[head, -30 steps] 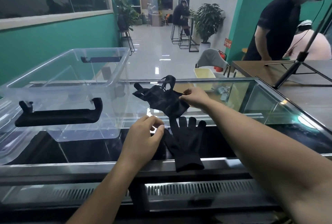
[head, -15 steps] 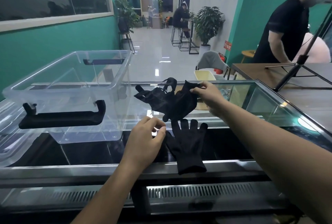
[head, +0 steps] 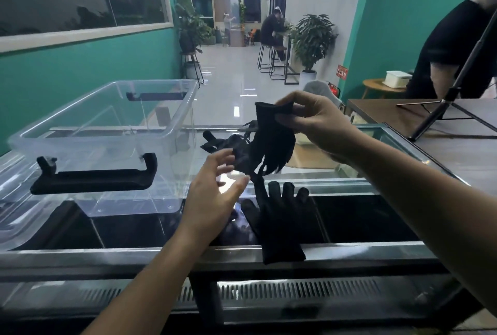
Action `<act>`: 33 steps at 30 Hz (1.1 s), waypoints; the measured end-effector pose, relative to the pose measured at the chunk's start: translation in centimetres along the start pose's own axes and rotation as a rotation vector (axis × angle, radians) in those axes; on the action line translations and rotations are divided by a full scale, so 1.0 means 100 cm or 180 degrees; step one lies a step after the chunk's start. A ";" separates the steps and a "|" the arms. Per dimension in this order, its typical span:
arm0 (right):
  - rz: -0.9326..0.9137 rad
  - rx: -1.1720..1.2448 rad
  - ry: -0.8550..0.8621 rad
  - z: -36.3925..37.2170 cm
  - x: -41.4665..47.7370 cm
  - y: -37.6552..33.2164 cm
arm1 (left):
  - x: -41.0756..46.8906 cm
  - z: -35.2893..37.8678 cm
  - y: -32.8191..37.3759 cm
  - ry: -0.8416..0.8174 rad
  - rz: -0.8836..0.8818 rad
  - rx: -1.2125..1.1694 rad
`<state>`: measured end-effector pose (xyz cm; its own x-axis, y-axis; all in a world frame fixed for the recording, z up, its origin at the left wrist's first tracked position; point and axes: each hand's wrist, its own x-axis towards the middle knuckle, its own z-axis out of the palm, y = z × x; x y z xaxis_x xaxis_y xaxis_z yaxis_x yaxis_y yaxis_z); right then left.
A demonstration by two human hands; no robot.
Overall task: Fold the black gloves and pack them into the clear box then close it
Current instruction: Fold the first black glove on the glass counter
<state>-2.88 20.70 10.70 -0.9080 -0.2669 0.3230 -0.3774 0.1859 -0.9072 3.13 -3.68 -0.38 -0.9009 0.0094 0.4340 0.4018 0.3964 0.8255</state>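
Observation:
My right hand (head: 317,125) pinches the cuff of one black glove (head: 271,143) and holds it in the air, its fingers dangling down. Below and left of it, my left hand (head: 215,200) hovers with fingers spread and holds nothing. Further black fabric (head: 220,143) lies on the glass just behind my left hand. A second black glove (head: 279,221) lies flat on the glass counter, its cuff over the front edge. The clear box (head: 172,119) stands open at the left, with black handles (head: 91,178) on its sides.
The glass counter (head: 349,251) has a metal front rail. A clear lid (head: 16,216) lies under the box at the far left. A wooden table with a tripod (head: 454,92) stands at the right, and a person in black is beside it.
My right hand has lifted the far glove off the glass and up by its cuff. My left hand has let go of the flat glove and opened, rising toward the hanging one.

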 end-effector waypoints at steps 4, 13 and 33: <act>-0.0157 -0.0002 -0.0143 0.009 -0.010 -0.014 | 0.019 0.002 0.022 -0.0322 -0.0128 -0.0446; -0.0344 -0.0207 -0.0087 0.013 -0.022 -0.020 | 0.033 0.001 0.039 -0.0786 -0.0087 -0.0740; -0.0519 -0.0918 0.0711 0.004 -0.043 0.000 | 0.069 -0.002 0.066 -0.0467 0.0553 -0.0417</act>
<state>1.10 21.51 9.22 -0.8372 -0.1085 0.5360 -0.5266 0.4243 -0.7366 -0.43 -1.21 8.13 -0.8268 0.2038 0.5243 0.5619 0.2552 0.7869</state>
